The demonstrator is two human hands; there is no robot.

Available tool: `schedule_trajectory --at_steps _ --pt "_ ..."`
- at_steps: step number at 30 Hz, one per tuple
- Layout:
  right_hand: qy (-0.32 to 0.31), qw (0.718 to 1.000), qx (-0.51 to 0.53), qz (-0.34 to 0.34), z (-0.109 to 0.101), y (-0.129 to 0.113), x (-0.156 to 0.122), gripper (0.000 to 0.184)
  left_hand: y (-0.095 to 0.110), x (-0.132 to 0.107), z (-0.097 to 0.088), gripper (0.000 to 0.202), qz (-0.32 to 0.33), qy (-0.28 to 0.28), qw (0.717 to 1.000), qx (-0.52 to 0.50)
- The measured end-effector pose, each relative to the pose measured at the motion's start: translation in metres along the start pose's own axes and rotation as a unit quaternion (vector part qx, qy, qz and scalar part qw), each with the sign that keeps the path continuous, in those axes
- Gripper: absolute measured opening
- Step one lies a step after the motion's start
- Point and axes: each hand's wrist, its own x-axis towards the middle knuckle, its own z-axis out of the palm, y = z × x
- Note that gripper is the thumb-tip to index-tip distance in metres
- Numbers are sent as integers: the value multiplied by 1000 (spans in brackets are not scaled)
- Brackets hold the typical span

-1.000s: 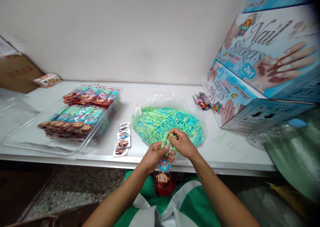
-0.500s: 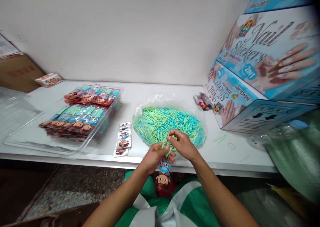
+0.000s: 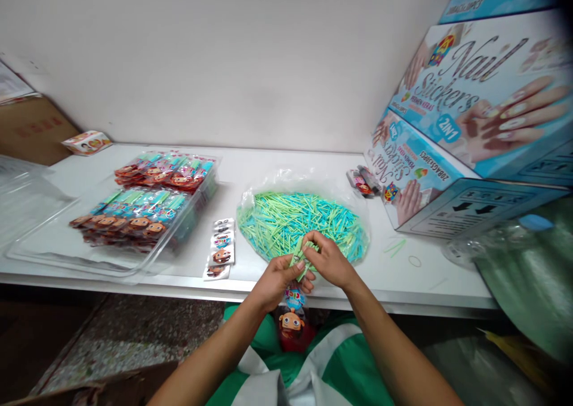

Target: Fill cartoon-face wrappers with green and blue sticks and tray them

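My left hand [image 3: 275, 280] is closed on a small printed packet [image 3: 293, 310] with a cartoon face; the packet hangs down below the table edge. My right hand [image 3: 326, 260] pinches a few green sticks [image 3: 299, 257] at the packet's top, where both hands meet. Just behind them lies an open clear bag with a heap of green and blue sticks [image 3: 304, 218].
A clear tray [image 3: 49, 248] at the left holds rows of filled packets [image 3: 134, 215]. A few flat packets [image 3: 221, 248] lie between tray and heap. Large "Nail Stickers" boxes [image 3: 465, 125] stand tilted at the right. A small box [image 3: 87, 142] sits far left.
My hands stay together at the table edge. The right hand's fingers have shifted slightly on the green sticks at the packet's top.
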Motion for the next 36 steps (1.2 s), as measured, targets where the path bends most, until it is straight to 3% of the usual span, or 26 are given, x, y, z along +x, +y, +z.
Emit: schedule_trajectory --at_steps 4,12,23,28,36 --pt "-9 1000 1 13 1 2 -1 9 1 0 0 32 7 -1 1000 17" --pt "-11 1000 1 -24 0 -2 0 19 2 -1 -4 35 21 -3 998 54" --pt "31 995 46 -82 -8 -13 8 20 10 -1 -7 37 33 -14 990 135" --pt "1 994 -15 -112 -11 -24 8 18 12 0 -8 38 61 -10 988 142" --pt "21 988 -53 -143 -14 -41 12 17 15 -1 -12 37 94 -14 985 141"
